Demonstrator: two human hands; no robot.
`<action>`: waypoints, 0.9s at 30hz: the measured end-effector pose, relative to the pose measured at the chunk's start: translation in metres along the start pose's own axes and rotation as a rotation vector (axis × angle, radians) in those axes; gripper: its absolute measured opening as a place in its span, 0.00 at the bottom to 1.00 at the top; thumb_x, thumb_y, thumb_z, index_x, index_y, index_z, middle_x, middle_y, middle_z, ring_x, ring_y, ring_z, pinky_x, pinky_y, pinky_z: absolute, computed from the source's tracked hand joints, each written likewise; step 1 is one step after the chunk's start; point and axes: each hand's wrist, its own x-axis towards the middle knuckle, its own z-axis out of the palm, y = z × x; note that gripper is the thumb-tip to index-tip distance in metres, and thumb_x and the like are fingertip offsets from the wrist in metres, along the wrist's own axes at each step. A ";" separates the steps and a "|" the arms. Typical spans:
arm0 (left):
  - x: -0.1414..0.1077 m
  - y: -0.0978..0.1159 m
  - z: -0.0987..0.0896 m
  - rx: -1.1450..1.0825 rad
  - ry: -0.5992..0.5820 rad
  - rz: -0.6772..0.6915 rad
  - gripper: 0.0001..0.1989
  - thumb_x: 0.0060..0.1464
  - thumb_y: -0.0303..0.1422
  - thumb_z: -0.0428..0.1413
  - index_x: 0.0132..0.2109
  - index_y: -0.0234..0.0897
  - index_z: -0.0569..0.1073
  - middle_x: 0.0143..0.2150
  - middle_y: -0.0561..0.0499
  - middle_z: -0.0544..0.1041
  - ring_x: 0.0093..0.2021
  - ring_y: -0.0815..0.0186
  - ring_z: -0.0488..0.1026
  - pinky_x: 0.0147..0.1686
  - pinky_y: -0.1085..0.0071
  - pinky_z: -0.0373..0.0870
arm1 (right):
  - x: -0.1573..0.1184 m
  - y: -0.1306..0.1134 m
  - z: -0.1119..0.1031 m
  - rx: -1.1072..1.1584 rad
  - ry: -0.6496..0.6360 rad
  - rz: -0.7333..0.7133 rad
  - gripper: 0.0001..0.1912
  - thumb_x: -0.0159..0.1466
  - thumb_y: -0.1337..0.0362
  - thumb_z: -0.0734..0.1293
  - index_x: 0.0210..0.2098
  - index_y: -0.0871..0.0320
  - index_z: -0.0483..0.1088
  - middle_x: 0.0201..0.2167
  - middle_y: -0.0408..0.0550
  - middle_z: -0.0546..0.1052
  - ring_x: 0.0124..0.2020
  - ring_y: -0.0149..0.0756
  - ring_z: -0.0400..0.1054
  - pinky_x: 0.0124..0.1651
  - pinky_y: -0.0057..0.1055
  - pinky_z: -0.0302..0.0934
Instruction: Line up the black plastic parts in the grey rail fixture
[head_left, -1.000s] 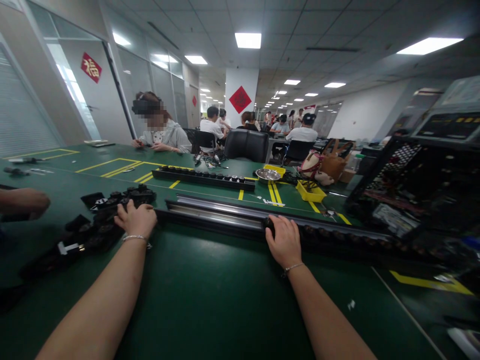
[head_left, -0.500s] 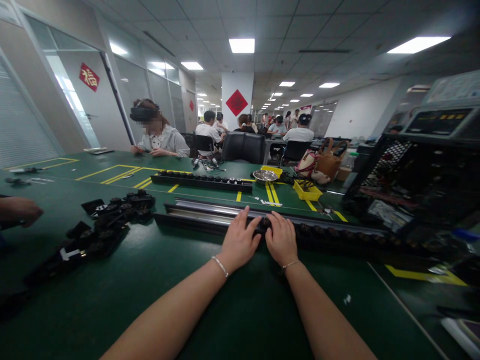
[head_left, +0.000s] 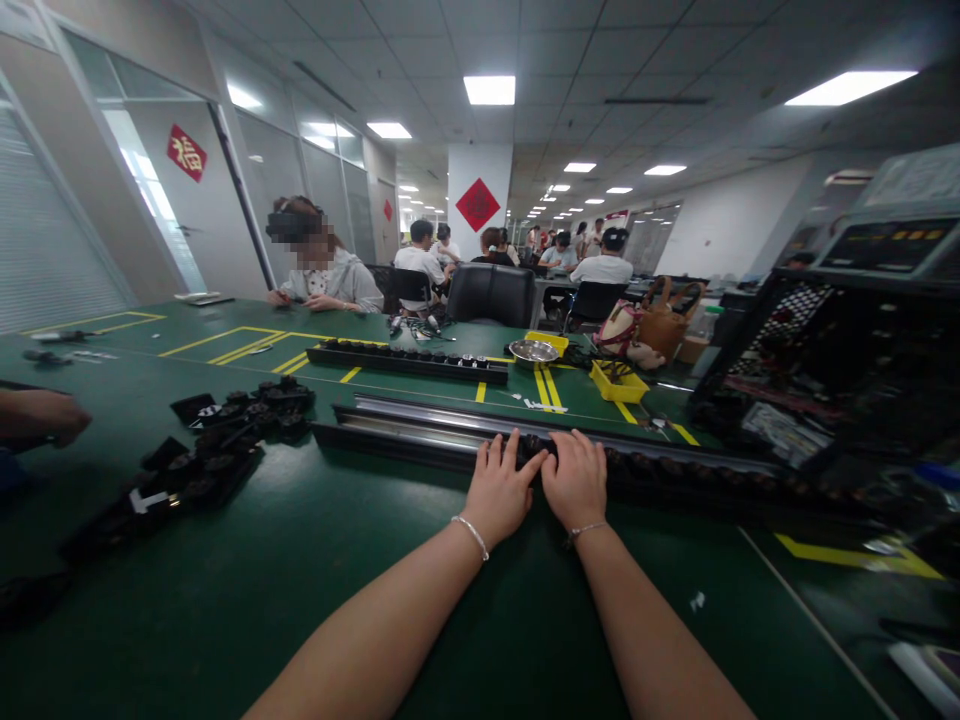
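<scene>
Black rail [head_left: 409, 438] lies under the left hand [head_left: 501, 492] and right hand [head_left: 574, 484], both palm-down and angled inward; whether either grips anything, I cannot tell.

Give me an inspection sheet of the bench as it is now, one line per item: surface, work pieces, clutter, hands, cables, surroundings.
Surface: green table with yellow tape lines; white scraps lie at right.
Work pieces: long black rail, its left part unfilled, dark round parts in its right part; pile of black parts at left; second black rail beyond.
Clutter: metal bowl, yellow tray.
Hands: left hand and right hand side by side, fingers at the rail; grip hidden.
Cables: tangle on the table's far side.
Surroundings: seated person across the table, another person's hand at left edge, open computer case at right.
</scene>
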 end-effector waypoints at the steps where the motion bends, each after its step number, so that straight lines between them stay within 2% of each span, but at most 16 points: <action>1: 0.000 0.000 0.000 0.009 -0.009 -0.002 0.30 0.53 0.35 0.53 0.63 0.52 0.56 0.66 0.44 0.54 0.61 0.49 0.54 0.57 0.48 0.51 | 0.000 0.001 0.000 0.007 -0.008 0.003 0.18 0.60 0.67 0.56 0.48 0.61 0.68 0.48 0.54 0.73 0.55 0.44 0.59 0.61 0.49 0.43; 8: 0.002 -0.001 0.002 0.048 -0.057 0.019 0.27 0.54 0.33 0.51 0.61 0.50 0.59 0.64 0.43 0.58 0.60 0.51 0.56 0.57 0.50 0.51 | 0.001 0.001 -0.003 0.002 -0.031 0.008 0.18 0.60 0.67 0.56 0.47 0.61 0.68 0.47 0.54 0.73 0.54 0.43 0.60 0.60 0.45 0.45; 27: 0.002 -0.005 0.001 0.034 -0.034 0.001 0.24 0.53 0.31 0.51 0.58 0.46 0.62 0.62 0.42 0.61 0.57 0.54 0.60 0.56 0.54 0.54 | 0.000 0.003 -0.002 0.024 -0.007 -0.007 0.18 0.59 0.66 0.56 0.47 0.60 0.68 0.47 0.54 0.73 0.53 0.43 0.60 0.59 0.45 0.45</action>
